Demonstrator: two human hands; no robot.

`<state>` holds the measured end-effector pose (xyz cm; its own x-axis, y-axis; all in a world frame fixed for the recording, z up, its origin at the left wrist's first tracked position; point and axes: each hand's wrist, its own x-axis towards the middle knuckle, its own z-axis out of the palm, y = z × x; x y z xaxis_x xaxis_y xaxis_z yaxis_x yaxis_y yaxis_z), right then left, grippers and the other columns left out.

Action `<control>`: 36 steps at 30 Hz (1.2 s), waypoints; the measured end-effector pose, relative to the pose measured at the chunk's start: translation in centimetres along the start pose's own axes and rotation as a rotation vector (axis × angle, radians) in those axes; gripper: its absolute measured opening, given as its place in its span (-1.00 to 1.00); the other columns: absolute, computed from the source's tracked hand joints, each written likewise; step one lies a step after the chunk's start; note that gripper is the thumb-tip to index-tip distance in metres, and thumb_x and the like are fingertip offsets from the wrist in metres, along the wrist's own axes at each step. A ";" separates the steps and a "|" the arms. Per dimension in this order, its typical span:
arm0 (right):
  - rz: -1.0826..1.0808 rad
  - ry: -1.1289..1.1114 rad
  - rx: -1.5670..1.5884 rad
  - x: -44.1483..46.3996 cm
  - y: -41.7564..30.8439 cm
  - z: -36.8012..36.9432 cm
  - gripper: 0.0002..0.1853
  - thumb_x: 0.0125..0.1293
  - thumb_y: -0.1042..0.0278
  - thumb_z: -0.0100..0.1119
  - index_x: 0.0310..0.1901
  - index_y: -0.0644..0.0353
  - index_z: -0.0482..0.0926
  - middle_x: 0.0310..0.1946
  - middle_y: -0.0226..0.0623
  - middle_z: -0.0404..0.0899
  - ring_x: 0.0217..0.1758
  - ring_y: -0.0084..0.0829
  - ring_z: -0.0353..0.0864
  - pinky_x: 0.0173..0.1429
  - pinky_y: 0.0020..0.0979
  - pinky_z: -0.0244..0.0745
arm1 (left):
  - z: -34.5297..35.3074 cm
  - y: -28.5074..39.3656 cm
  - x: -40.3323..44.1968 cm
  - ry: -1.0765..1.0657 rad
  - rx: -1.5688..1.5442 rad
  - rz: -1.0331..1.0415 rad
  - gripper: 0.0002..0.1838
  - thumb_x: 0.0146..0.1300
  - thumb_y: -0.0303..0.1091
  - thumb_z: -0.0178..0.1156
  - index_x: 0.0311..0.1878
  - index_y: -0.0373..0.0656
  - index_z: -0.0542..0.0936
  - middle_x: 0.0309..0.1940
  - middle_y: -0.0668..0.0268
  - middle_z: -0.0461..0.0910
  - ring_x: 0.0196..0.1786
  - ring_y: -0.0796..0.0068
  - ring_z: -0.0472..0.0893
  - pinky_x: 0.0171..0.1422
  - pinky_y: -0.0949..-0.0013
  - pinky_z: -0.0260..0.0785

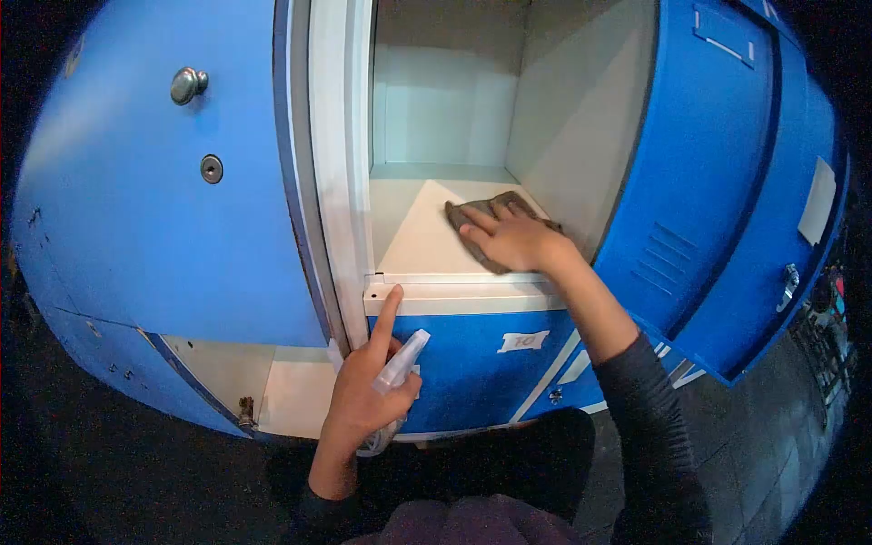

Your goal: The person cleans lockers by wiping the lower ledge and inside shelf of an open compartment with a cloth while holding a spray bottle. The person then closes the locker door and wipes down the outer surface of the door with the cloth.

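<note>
My right hand [513, 238] lies spread on a dark grey cloth [474, 216], pressing it on the white floor of the open locker [418, 227], toward the right side. My left hand [368, 381] is wrapped round a clear spray bottle [400, 363] below the locker's front edge. Its index finger points up and touches the white front ledge [472, 298]. Part of the bottle is hidden by the fingers.
A blue door [699, 182] stands open at the right, with a latch [788, 286]. Closed at the left is another blue door [163, 227] with a knob [189, 85]. A lower compartment [295, 391] is open. Below the ledge is a labelled blue door [463, 372].
</note>
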<state>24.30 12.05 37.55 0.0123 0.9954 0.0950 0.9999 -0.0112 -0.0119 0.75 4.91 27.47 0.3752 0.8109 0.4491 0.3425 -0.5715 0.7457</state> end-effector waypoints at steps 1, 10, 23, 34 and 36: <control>-0.039 -0.010 -0.001 -0.6 -0.9 -0.2 -0.33 0.38 -0.31 -0.49 0.45 -0.23 0.01 0.42 0.08 0.00 0.49 0.15 -0.10 0.51 -0.04 -0.14 | -0.2 -0.5 0.1 0.005 -0.023 0.001 -0.01 -0.09 -0.52 0.15 0.49 0.02 -0.03 -0.46 0.15 0.53 -0.39 0.10 0.59 -0.23 0.21 0.44; -0.506 0.342 0.053 -1.6 -6.4 2.2 -0.44 0.39 -0.21 -0.31 0.30 -0.16 0.33 0.31 -0.07 0.27 0.37 0.04 0.22 0.37 0.08 0.11 | 1.8 0.6 -1.8 0.180 -0.137 0.030 -0.28 -0.03 -0.54 0.15 0.26 -0.19 0.14 -0.42 0.24 0.52 -0.37 0.44 0.53 -0.27 0.42 0.39; -0.587 0.921 -0.115 -10.9 -0.7 6.6 -0.44 0.21 -0.09 0.14 0.20 -0.01 0.44 0.15 -0.28 0.47 0.19 -0.32 0.45 0.08 -0.23 0.34 | -1.6 8.6 -1.3 -0.070 -0.475 0.125 -0.44 -0.01 -0.62 0.12 0.13 -0.26 0.24 -0.25 0.19 0.58 -0.12 0.47 0.58 0.00 0.44 0.41; 0.228 0.493 1.318 -27.6 7.0 15.4 -0.49 0.39 0.03 -0.04 0.20 0.27 0.41 -0.09 -0.21 0.60 -0.14 -0.36 0.57 0.00 -0.33 0.46 | 1.3 16.7 4.9 -0.205 -0.664 0.427 -0.37 0.02 -0.63 0.05 0.17 -0.16 0.05 -0.23 0.12 0.48 -0.12 0.45 0.52 0.01 0.40 0.38; 0.388 0.639 1.334 -29.2 9.3 17.0 -0.42 0.42 -0.09 -0.15 0.19 0.29 0.41 -0.06 -0.26 0.59 -0.10 -0.34 0.55 0.03 -0.29 0.43 | 2.1 16.2 5.4 -0.217 -0.698 0.435 -0.36 0.03 -0.63 0.05 0.18 -0.16 0.03 -0.24 0.14 0.47 -0.11 0.46 0.51 0.02 0.40 0.37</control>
<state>33.09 -15.47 17.79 0.6143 0.7411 0.2707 0.1999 0.1858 -0.9620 10.08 -0.22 40.95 0.5319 0.4539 0.7149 -0.4538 -0.5600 0.6932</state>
